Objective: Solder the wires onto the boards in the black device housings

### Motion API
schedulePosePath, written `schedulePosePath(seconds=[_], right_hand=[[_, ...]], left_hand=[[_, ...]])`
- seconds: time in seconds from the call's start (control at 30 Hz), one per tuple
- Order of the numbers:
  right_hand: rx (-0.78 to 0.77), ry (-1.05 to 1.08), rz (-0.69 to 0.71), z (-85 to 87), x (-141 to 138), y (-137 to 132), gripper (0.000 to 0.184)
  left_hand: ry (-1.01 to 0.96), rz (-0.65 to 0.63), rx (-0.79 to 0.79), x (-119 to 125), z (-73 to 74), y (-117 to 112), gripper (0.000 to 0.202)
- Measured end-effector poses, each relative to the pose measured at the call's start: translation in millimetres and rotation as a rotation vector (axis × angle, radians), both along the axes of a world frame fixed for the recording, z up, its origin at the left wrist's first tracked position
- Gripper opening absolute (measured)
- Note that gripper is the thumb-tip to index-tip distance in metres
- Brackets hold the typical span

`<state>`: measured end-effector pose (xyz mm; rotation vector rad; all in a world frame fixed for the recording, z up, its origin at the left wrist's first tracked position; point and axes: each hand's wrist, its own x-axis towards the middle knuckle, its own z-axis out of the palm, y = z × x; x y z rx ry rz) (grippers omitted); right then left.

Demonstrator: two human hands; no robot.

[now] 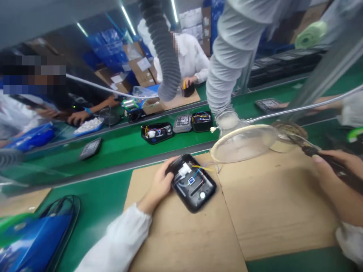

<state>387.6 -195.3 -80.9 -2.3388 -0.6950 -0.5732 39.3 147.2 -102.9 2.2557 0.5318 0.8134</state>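
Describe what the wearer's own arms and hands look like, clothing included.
The left hand and the right hand are bare, without gloves. A long white fabric sleeve, gathered at the wrist, covers the left arm; a matching white cuff shows at the right wrist.

Bright overhead strip lights (128, 19), soft shadows on cardboard, motion blur throughout, edges warped and smeared, faces pixelated, frame tilted.

- Left hand (160, 185) was bare.
- Left sleeve (119, 241) was white, long and loose, creased, with a gathered cuff at the wrist.
- Right hand (337, 181) was bare too.
- Right sleeve (350, 236) was the same white; only the cuff showed.
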Motion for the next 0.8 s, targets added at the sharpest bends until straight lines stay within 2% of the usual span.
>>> schedulePosePath(seconds=[0.1, 0.17, 0.33, 0.47, 0.6, 0.7, 0.8], right_hand=[[0.101, 0.096, 0.074, 22.7, -16, 9, 0.029], [0.143, 0.129, 0.083, 29.6, -20, 12, 0.028], [0.211, 0.163, 0.072, 21.9, -16, 12, 0.029], [0.267, 0.145, 0.127, 9.7, -10, 10, 0.027], [0.29, 0.121, 0.179, -2.5, -1, 9, 0.025], [0.319, 0.103, 0.213, -9.1, 4, 8, 0.023], [0.347, 0.092, 0.235, -12.0, 5, 9, 0.02]], left_hand=[[-0.042, -0.069, 0.108, -23, -2.2, -24, 0.046], [-0.074, -0.117, 0.235, -32, -3.2, -40, 0.042], [-0.113, -0.348, 0.468, -34, 6.4, -80, 0.033], [-0.071, -0.588, 0.527, -21, 22.0, -103, 0.029], [-0.041, -0.719, 0.563, 2, 36.9, -116, 0.029], [-0.053, -0.72, 0.601, 24, 41.0, -120, 0.032], [-0.053, -0.619, 0.641, 44, 37.3, -121, 0.035]])
